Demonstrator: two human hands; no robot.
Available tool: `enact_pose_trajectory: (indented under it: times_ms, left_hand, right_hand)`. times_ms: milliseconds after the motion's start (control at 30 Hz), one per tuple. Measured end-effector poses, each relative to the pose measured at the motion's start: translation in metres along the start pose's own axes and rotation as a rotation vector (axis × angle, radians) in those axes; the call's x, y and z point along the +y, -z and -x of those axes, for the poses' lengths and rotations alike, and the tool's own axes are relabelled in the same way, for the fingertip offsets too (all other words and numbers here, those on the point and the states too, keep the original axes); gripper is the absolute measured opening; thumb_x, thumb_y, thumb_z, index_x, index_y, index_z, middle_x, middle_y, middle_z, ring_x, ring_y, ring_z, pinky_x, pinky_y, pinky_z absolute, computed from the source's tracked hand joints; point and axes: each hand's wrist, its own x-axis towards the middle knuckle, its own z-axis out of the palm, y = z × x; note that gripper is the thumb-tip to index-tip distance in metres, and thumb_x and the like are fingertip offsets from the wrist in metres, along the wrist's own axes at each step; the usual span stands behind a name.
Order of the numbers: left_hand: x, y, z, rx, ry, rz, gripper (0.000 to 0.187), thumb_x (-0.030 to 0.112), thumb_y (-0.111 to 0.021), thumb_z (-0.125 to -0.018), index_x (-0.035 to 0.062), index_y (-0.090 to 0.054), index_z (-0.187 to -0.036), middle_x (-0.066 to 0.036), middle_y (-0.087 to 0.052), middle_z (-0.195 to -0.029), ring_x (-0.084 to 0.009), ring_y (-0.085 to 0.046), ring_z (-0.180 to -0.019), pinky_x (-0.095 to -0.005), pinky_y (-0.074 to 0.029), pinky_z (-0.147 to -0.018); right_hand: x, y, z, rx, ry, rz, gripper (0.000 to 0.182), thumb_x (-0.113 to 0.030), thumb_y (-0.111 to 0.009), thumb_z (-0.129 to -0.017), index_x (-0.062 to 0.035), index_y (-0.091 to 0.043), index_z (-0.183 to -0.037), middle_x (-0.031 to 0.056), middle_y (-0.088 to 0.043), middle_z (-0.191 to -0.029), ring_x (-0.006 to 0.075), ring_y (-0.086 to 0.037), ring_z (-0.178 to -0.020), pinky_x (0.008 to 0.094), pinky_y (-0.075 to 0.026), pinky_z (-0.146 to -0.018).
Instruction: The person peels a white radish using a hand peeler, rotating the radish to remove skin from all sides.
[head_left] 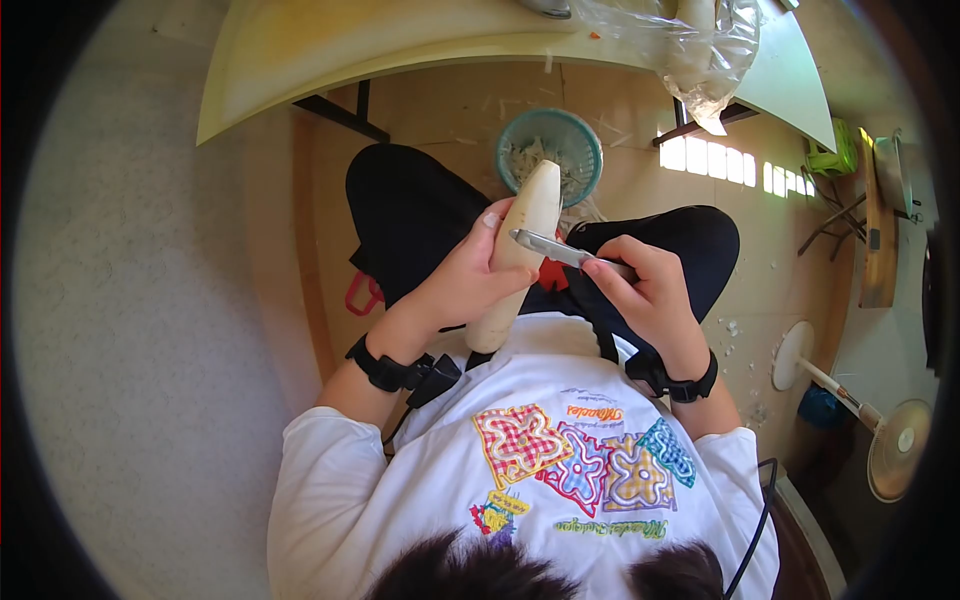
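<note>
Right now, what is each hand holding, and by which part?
The left hand holds a long white root vegetable around its middle; the right hand holds a grey peeler by its handle.

A pale wall (140, 300) rises on your left; sunlight (706, 160) patches the tiled floor (440, 110) ahead; your right has a pedestal fan (898, 440).

White radish (534, 212) (tilted), silvery peeler (550, 247)

left hand (468, 268) holds white radish (518, 256) | right hand (652, 288) holds peeler (555, 248) | peelings (527, 157) in teal basket (596, 152)
</note>
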Motion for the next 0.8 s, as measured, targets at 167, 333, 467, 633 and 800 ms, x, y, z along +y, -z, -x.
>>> enact_pose_trajectory:
  times_ms: [167, 333, 467, 633, 800]
  left_hand:
    - [0.004, 0.0, 0.003, -0.035, -0.016, -0.018, 0.07, 0.001, -0.069, -0.085, 0.0043, -0.033, -0.145, -0.005, -0.054, -0.124, -0.0121, -0.057, -0.11, -0.0314, -0.049, -0.095]
    - [0.007, 0.0, 0.002, -0.053, 0.005, -0.034, 0.069, 0.001, -0.074, -0.082, 0.0044, -0.038, -0.142, -0.004, -0.056, -0.122, -0.0111, -0.056, -0.109, -0.0303, -0.05, -0.093]
    - [0.014, -0.01, 0.004, -0.001, -0.032, 0.03, 0.057, 0.0, -0.072, -0.081, 0.0013, -0.043, -0.13, -0.007, -0.063, -0.113, -0.0137, -0.062, -0.105, -0.0317, -0.052, -0.092]
    - [0.01, -0.013, 0.006, 0.04, -0.039, -0.005, 0.06, -0.001, -0.07, -0.081, 0.0005, -0.04, -0.133, -0.009, -0.06, -0.116, -0.0147, -0.062, -0.104, -0.0322, -0.053, -0.092]
    - [0.01, -0.014, 0.008, 0.026, -0.028, -0.037, 0.062, -0.001, -0.068, -0.08, 0.0004, -0.038, -0.135, -0.01, -0.055, -0.119, -0.015, -0.061, -0.103, -0.0322, -0.052, -0.092]
  right_hand:
    - [-0.003, 0.004, -0.002, -0.039, 0.004, 0.101, 0.02, -0.021, -0.076, -0.086, -0.0029, -0.068, -0.086, 0.0104, -0.06, -0.063, 0.0213, -0.056, -0.052, 0.0303, -0.042, -0.05]
    - [-0.002, 0.002, -0.003, -0.005, 0.088, 0.092, 0.017, -0.015, -0.074, -0.086, -0.0008, -0.065, -0.085, 0.0068, -0.053, -0.06, 0.0134, -0.047, -0.05, 0.0274, -0.036, -0.048]
    - [-0.003, 0.0, -0.003, -0.006, 0.121, 0.115, 0.017, -0.015, -0.076, -0.085, -0.0015, -0.065, -0.085, 0.0081, -0.054, -0.06, 0.0158, -0.049, -0.05, 0.0282, -0.037, -0.049]
    - [-0.002, -0.001, -0.004, 0.015, 0.146, 0.179, 0.02, -0.019, -0.078, -0.083, -0.0029, -0.067, -0.085, 0.0091, -0.059, -0.064, 0.0188, -0.056, -0.051, 0.0292, -0.042, -0.049]
    - [0.0, -0.001, -0.003, 0.039, 0.12, 0.151, 0.022, -0.022, -0.08, -0.081, -0.0041, -0.068, -0.084, 0.0097, -0.063, -0.067, 0.0204, -0.061, -0.053, 0.0295, -0.045, -0.049]
